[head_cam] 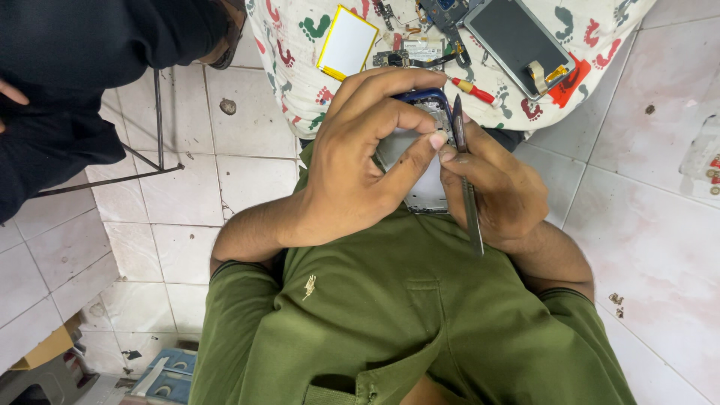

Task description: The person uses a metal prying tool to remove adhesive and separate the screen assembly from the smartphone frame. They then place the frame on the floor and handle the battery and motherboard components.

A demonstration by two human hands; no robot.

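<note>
The left hand (352,161) curls over a phone frame (420,161), palm turned from the camera, fingers wrapped round its blue top edge and the thumb pressed across its pale inner face, so the frame is clamped between thumb and fingers. The right hand (491,191) sits just beside it, its fingers pressed together in a pinch on dark tweezers (466,176); the tips of the tweezers stand at the frame's upper right corner, next to the left thumb's nail, and the shaft runs back past the right knuckles toward the green shirt (405,315). Both forearms fold in close against the chest.

Beyond the fingertips lies a white cloth (300,67) printed with coloured footprints. On it are a yellow-edged battery (347,41), a small circuit board (391,58), a red-handled screwdriver (471,90) just past the left fingers, and a grey screen panel (517,41) with a gold ribbon tail, well beyond the right hand.

The floor is pale tile (645,225), stained, with dark grout lines. To the left of the left wrist stands a thin metal stool leg (159,120), and another person in dark clothing (67,97) fills the upper left corner.

Bare tile lies open to the right of the right hand; the cloth's lower edge nearly touches the raised fingers.
</note>
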